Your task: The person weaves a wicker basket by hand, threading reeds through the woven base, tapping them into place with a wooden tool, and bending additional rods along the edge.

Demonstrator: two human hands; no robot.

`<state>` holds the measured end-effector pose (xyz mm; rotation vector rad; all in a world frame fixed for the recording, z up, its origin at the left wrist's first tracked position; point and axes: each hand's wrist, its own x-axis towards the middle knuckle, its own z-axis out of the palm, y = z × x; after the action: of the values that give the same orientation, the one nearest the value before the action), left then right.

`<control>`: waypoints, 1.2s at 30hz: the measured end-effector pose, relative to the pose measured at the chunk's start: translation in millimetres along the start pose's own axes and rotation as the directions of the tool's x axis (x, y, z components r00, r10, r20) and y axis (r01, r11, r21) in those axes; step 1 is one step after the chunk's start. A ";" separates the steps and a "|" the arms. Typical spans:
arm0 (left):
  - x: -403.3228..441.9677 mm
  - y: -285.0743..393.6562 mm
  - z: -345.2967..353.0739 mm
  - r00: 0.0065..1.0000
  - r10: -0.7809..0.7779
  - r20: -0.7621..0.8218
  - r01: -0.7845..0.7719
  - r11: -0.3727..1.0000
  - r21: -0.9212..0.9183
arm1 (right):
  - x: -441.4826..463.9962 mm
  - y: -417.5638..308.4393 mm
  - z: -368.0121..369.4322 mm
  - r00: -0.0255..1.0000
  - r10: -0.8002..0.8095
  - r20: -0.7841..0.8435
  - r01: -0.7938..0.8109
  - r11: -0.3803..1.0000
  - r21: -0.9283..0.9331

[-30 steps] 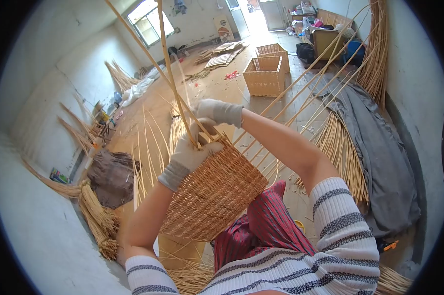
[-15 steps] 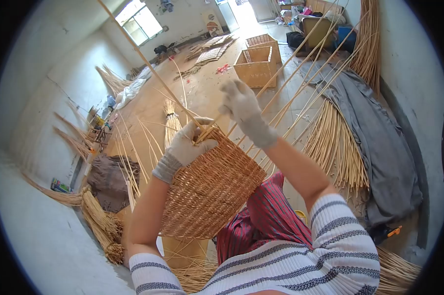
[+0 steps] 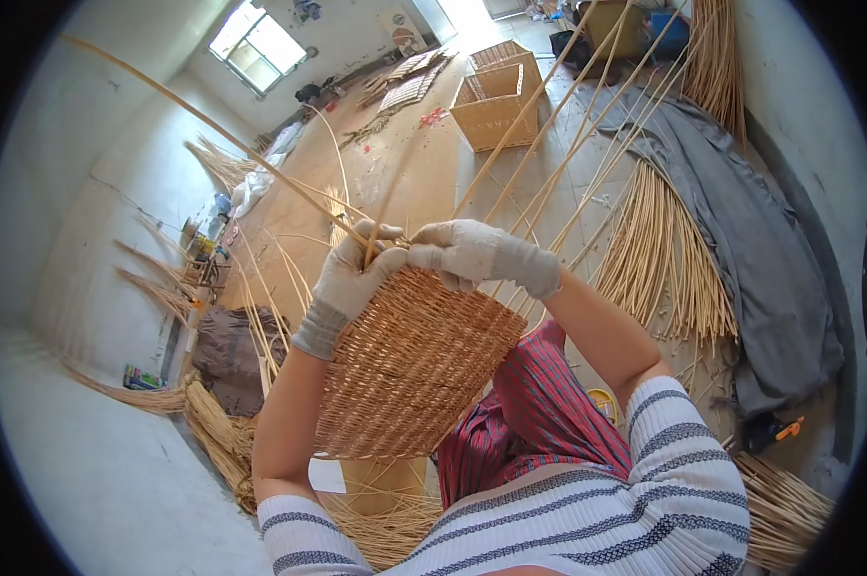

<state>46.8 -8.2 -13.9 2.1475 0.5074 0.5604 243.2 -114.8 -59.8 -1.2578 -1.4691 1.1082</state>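
Observation:
A woven wicker panel (image 3: 409, 370) stands tilted in front of my knees, with long loose canes (image 3: 548, 163) fanning out beyond its upper edge. My left hand (image 3: 355, 276), in a pale work glove, is closed on canes at the panel's upper left corner. One long cane (image 3: 203, 117) runs from there to the upper left. My right hand (image 3: 467, 253), also gloved, is closed at the same top edge, its fingertips beside my left hand's. What those fingertips pinch is too small and covered to make out.
Two wicker boxes (image 3: 496, 110) stand on the floor ahead. Cut canes (image 3: 659, 259) lie on a grey cloth (image 3: 750, 259) at the right. A dark cloth (image 3: 234, 360) and a cane bundle (image 3: 217, 432) are at the left. Flat woven pieces (image 3: 409, 82) lie farther off.
My right hand has come down from above the panel to its top edge beside my left hand. The long cane at my left hand has swung lower to the left.

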 end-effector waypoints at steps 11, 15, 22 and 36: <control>8.8 15.5 0.4 0.999 -0.031 0.022 0.031 0.999 -0.008 | -5.4 32.5 51.3 0.689 -0.555 -0.466 0.173 0.751 -0.638; 15.0 28.1 3.8 0.998 -0.041 -0.051 0.041 0.999 0.001 | -12.0 18.4 42.9 0.712 -0.559 -0.425 0.149 0.711 -0.687; 28.2 77.3 22.0 0.983 0.150 -0.105 -0.069 0.835 0.546 | -28.7 24.4 56.3 0.623 -0.492 -0.609 0.047 0.800 -0.598; 45.6 142.3 58.0 0.993 -0.120 0.023 0.098 0.898 0.429 | -404.6 441.0 159.5 -0.043 0.745 -0.666 -0.745 0.420 0.518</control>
<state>138.9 -100.9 79.1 2.5203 0.7769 0.3529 218.6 -490.5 -551.6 -2.2905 0.1951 0.7830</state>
